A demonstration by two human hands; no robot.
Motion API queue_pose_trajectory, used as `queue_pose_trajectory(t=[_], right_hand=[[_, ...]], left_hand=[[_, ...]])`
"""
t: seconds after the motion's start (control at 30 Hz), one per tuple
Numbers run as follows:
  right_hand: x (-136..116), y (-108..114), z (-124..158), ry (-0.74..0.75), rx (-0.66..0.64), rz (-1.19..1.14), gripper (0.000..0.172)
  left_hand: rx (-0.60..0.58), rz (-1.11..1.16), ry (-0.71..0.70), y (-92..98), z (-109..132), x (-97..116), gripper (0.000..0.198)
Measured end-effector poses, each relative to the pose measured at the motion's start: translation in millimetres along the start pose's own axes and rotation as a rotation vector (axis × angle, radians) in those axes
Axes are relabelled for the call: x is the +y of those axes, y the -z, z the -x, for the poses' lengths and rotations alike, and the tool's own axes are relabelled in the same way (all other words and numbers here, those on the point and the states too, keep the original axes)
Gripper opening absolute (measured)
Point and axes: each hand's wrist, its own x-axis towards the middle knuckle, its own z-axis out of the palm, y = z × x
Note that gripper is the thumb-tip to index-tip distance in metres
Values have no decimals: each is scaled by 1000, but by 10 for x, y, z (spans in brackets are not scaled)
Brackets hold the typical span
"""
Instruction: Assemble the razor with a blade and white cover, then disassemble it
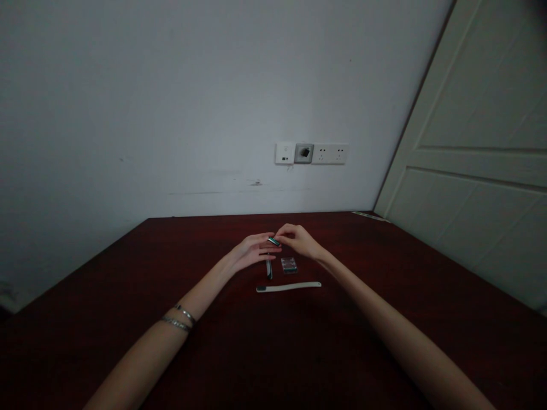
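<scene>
Nearest, silvery bracelets [176,323] circle the left forearm. Beyond them a pale strip [290,287] with a dark end lies crosswise on the dark red surface [222,353]. Farther out are a clear case [289,265] and, partly under the left hand [252,250], a slim tool [269,270]. Above these, the right hand [299,242] has its grip pinched on a small shiny piece [274,241], held between both hands; the left fingers are spread, and whether they grip it I cannot tell. Sockets [329,154] sit on the wall [205,102] behind.
</scene>
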Motion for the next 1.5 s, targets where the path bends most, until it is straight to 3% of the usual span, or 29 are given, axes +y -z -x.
queue_pose_trajectory(t=[0.23,0.33,0.5,0.67,0.8,1.1,1.5], right_hand=[[21,37,1,18,-102,-58,18],[21,149,6,32,-111,-27,20],[162,314,55,-31,-167,155,20],[370,226,144,-42,-323,414,17],[375,138,182,-33,-405,489,19],[303,93,225,-30,-483,569,21],[348,53,257,-46,-483,590,19]], left_hand=[[-54,-43,-20,-42,26,-2,39],[7,-149,-67,-49,11,10,44],[249,-680,-236,22,-65,-60,59],[146,-1299,-248,-99,-51,-186,65],[114,-1550,-253,-270,-43,-246,59],[32,-1607,-269,-254,-140,-339,58],[91,-1627,-267,-237,-166,-410,58]])
